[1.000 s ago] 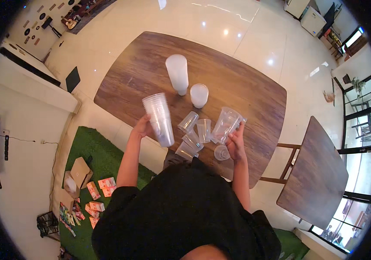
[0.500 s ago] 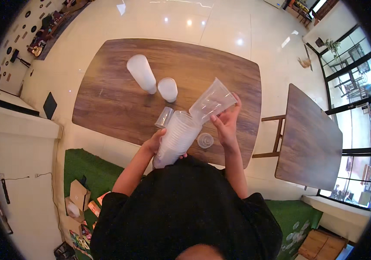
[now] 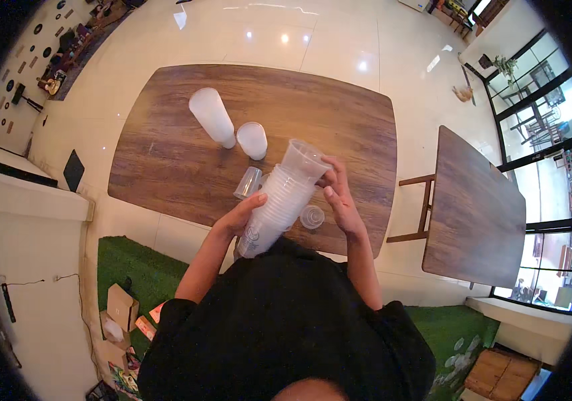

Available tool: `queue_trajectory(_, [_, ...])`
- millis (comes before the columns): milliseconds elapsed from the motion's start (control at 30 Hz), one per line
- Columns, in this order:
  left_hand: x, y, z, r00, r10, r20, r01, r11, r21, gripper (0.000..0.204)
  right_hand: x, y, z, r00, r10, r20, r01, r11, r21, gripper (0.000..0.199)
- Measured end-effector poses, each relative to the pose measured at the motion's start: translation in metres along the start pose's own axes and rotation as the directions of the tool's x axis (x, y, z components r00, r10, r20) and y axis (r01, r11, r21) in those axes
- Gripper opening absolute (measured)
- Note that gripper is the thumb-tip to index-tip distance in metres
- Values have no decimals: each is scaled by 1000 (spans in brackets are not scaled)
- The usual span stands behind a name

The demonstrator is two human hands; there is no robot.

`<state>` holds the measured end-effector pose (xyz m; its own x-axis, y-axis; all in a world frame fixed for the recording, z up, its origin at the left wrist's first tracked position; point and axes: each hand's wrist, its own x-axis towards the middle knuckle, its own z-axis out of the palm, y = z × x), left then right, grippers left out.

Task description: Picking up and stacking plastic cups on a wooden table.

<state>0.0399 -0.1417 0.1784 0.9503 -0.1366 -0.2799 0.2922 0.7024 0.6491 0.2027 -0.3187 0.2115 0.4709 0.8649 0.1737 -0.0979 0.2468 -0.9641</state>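
My left hand (image 3: 240,215) is closed around the side of a tilted stack of clear plastic cups (image 3: 274,212), held close to my body over the table's near edge. With the fingers of my right hand (image 3: 340,200) I grip a single clear plastic cup (image 3: 302,160) by its rim side. That cup's lower part sits in the mouth of the stack, in line with it; how deep is hard to see. Just left of the stack a clear cup (image 3: 248,183) lies on its side. Another small clear cup (image 3: 312,216) rests on the table below my right hand.
On the wooden table (image 3: 339,113) farther off are a tall stack of whitish cups (image 3: 212,117) and a shorter one (image 3: 252,140). A second wooden table (image 3: 476,207) is at the right. Cardboard boxes (image 3: 121,307) lie on green turf at lower left.
My right hand has brought the single cup leftward and turned it, from slanting beside the stack's mouth to lined up in it. The stack stays in my left hand.
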Motion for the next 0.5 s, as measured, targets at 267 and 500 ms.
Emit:
queue_trajectory(267, [-4,5,-3,998,45,-47,-44,999,21,76,3,8,4,985,-142,100,165,944,-286,50])
queue_trajectory(500, [-9,15,6,970,204,-129,-179,967,181,73,8,15,6,972,-69,224,135,945,-298,50])
